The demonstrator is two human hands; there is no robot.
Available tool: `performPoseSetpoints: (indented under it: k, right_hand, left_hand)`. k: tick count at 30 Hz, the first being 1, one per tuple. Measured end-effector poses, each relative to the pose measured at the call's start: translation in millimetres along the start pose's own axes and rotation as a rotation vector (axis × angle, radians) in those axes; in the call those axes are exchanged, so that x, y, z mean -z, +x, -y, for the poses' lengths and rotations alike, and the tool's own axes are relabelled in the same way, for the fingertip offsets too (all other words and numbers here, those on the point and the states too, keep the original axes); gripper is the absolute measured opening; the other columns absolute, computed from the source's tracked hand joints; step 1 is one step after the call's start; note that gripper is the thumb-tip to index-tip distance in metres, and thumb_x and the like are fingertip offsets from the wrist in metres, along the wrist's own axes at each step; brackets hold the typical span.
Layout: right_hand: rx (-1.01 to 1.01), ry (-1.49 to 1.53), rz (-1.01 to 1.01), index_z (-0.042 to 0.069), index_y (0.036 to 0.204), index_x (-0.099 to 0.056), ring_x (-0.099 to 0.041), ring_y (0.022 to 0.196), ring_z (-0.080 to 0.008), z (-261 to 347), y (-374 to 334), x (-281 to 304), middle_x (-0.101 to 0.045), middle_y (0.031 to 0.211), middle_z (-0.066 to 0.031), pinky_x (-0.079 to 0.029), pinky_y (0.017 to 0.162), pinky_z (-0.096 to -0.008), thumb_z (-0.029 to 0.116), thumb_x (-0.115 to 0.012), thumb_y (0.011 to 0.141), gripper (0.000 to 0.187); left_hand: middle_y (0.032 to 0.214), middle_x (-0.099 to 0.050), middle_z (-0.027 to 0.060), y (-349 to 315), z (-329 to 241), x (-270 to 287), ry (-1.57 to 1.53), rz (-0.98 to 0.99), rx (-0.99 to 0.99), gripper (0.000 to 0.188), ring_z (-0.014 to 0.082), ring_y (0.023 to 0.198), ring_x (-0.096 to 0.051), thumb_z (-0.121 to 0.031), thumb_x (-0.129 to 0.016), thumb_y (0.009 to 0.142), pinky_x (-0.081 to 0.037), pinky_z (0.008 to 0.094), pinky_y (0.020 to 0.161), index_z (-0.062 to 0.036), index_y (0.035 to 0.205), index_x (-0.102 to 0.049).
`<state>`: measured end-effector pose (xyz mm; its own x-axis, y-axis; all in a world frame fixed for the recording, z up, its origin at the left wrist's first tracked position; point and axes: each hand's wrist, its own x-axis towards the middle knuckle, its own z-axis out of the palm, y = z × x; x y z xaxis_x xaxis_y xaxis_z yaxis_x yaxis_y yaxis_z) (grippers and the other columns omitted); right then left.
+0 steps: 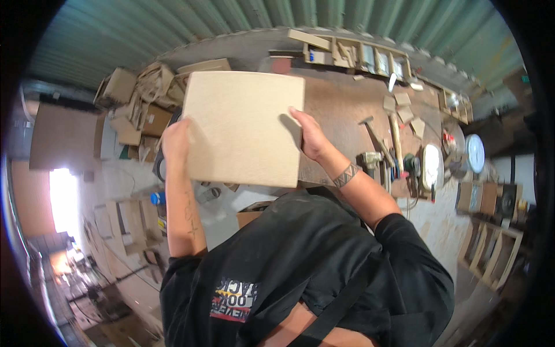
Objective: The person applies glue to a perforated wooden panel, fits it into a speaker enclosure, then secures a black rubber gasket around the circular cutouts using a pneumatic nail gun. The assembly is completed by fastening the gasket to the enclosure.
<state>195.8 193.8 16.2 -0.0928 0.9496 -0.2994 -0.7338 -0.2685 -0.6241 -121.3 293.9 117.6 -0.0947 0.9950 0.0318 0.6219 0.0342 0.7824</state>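
A pale, nearly square panel with rounded edges [243, 127] is held up in front of me, its broad face toward me. My left hand [176, 140] grips its left edge, the fingers curled behind it and partly hidden. On the opposite edge my right hand [311, 134] holds on, thumb on the front face and the other fingers behind. The panel covers the left part of a brown worktable [335, 98]. Whether the panel touches the table cannot be seen.
On the table's right lie a hammer [377, 137], small wooden blocks [403, 99] and a power tool [370, 160]. A wooden compartment rack [358, 55] stands along the back. Cardboard and offcuts [147, 87] pile up at the left. A blue-lidded tub [474, 152] is at right.
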Motion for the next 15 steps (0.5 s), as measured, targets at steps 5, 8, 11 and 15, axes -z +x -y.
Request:
performPoseSetpoints:
  k: [5, 8, 11, 15]
  right_hand:
    - [0.269, -0.193, 0.2, -0.003, 0.129, -0.062, -0.067, 0.101, -0.0129, 16.0, -36.3, -40.2, -0.071, 0.115, -0.008, -0.055, 0.089, -0.0297, 0.03, -0.07, 0.1, 0.044]
    - [0.312, -0.4, 0.134, -0.005, 0.129, -0.061, -0.066, 0.103, -0.0159, 29.8, -51.6, -51.6, -0.072, 0.117, -0.0117, -0.054, 0.092, -0.0331, 0.029, -0.073, 0.096, 0.05]
    - [0.356, -0.532, 0.051, -0.006, 0.128, -0.062, -0.07, 0.103, -0.0235, 40.4, -68.8, -54.7, -0.073, 0.113, -0.018, -0.054, 0.093, -0.036, 0.031, -0.077, 0.091, 0.054]
    - [0.33, -0.652, -0.008, -0.007, 0.128, -0.062, -0.071, 0.105, -0.0318, 52.0, -74.8, -52.4, -0.072, 0.113, -0.0239, -0.054, 0.093, -0.0385, 0.03, -0.077, 0.088, 0.056]
  left_hand:
    - [0.094, -0.073, 0.0081, 19.5, 43.0, 4.2, -0.275, -0.005, 0.087, 0.043, 0.016, 0.085, -0.064, -0.031, -0.063, 0.098, -0.05, 0.0316, 0.08, 0.0104, 0.099, -0.074]
    - [0.112, -0.073, 0.0117, 26.8, 63.2, -17.6, -0.477, 0.059, 0.2, 0.043, 0.0193, 0.098, -0.067, -0.029, -0.06, 0.098, -0.051, 0.0322, 0.089, 0.0093, 0.114, -0.071]
    - [0.126, -0.07, 0.0128, 28.8, 71.3, -49.0, -0.662, 0.2, 0.364, 0.047, 0.0248, 0.11, -0.068, -0.033, -0.052, 0.104, -0.052, 0.0351, 0.096, 0.0046, 0.13, -0.065]
    - [0.126, -0.07, 0.0137, 36.1, 69.5, -73.6, -0.66, 0.313, 0.341, 0.051, 0.0248, 0.112, -0.068, -0.038, -0.052, 0.107, -0.052, 0.0352, 0.097, 0.0054, 0.131, -0.063]
